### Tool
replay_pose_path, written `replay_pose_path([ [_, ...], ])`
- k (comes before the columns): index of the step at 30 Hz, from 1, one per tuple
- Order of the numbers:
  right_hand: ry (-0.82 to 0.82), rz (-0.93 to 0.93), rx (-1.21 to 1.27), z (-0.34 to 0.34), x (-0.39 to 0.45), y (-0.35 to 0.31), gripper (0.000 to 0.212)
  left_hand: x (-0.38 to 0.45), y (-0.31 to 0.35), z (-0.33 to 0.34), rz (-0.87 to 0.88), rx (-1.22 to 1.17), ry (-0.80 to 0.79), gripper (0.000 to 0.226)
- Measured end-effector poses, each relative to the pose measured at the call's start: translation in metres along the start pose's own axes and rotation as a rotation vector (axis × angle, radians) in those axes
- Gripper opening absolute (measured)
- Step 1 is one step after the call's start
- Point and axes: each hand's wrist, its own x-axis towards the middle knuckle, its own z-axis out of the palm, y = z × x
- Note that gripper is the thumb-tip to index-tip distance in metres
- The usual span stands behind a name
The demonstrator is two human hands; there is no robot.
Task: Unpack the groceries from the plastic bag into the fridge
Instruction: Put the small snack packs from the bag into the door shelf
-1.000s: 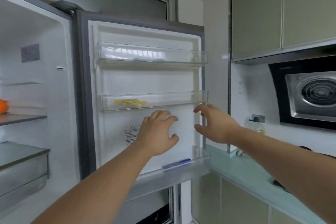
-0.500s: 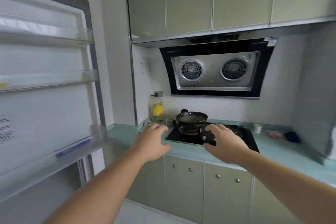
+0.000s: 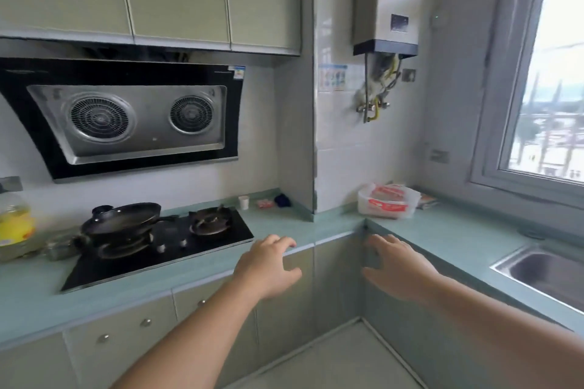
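1. Since a second ago, when both hands reached at the open fridge door, the view has swung away from the fridge to the counter corner; the fridge is now out of sight, which suggests the person is going back for more groceries.
2. Nearest, the left hand (image 3: 268, 265) at 7 o'clock and the right hand (image 3: 398, 268) at 5 o'clock both hang in the air with fingers spread and loosely bent, holding nothing, in front of the lower cabinet doors (image 3: 339, 281).
3. Beyond them runs the green countertop (image 3: 442, 230); its edge lies just past the fingertips.
4. Farther off at 1 o'clock, the plastic bag (image 3: 388, 200) sits in the counter corner, white with red print, well apart from both hands. Its contents cannot be made out.
5. Left, at 9 o'clock, a frying pan (image 3: 121, 218) sits on the black gas hob (image 3: 164, 243), with a yellow oil bottle (image 3: 14, 224) at the frame edge.
6. Right, at 3 o'clock, a steel sink (image 3: 543, 268) lies under the window (image 3: 550, 79).
7. Nothing appears to stand between the hands and the bag, so the reach looks unobstructed.
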Motion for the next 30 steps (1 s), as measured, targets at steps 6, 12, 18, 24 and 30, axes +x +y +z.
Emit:
replay_pose_path([
  [6, 0.076, 0.164, -0.004, -0.028, -0.016, 0.095, 0.053, 0.049, 0.087, 0.039, 0.135, -0.056, -0.061, 0.052],
  [12, 0.101, 0.206, 0.001, -0.031, -0.005, 0.160, 0.053, 0.076, 0.153, 0.083, 0.162, -0.074, -0.129, 0.052],
  [18, 0.118, 0.206, 0.046, -0.039, 0.021, 0.196, 0.054, 0.114, 0.186, 0.102, 0.191, -0.023, -0.166, 0.054],
  [24, 0.116, 0.215, 0.013, -0.028, 0.078, 0.218, 0.054, 0.182, 0.174, 0.119, 0.165, -0.041, -0.141, 0.053],
  [30, 0.095, 0.245, -0.043, -0.002, 0.186, 0.233, 0.056, 0.291, 0.138, 0.158, 0.177, -0.128, -0.136, 0.051],
])
